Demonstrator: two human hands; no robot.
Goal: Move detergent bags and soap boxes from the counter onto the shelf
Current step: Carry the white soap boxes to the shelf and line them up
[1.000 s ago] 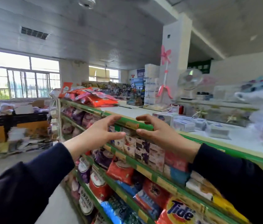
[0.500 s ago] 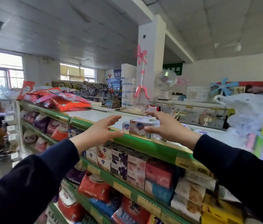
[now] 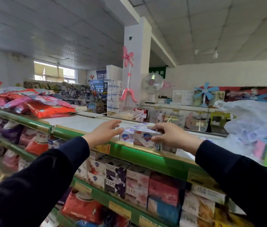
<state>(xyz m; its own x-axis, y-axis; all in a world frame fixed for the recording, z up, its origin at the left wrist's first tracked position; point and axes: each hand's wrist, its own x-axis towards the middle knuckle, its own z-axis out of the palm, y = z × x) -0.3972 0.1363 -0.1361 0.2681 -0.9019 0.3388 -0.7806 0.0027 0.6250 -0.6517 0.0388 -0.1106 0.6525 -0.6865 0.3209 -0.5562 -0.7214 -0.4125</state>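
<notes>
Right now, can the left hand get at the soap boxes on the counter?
Probably yes. The left hand is open right beside the soap boxes, nothing between them; the right hand grips only their far side.

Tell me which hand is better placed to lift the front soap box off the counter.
Probably the right hand: its fingers and thumb already curl round the front soap box. The left hand is open beside it.

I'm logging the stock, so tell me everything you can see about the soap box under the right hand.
The soap box is a white carton, cardboard by the look, with a blue shield logo on its front face and a small red mark at its top left corner. It sits upright on the counter top just behind the green shelf rail, beside similar boxes. The right hand grips it, fingers over the top, thumb on the front.
</notes>
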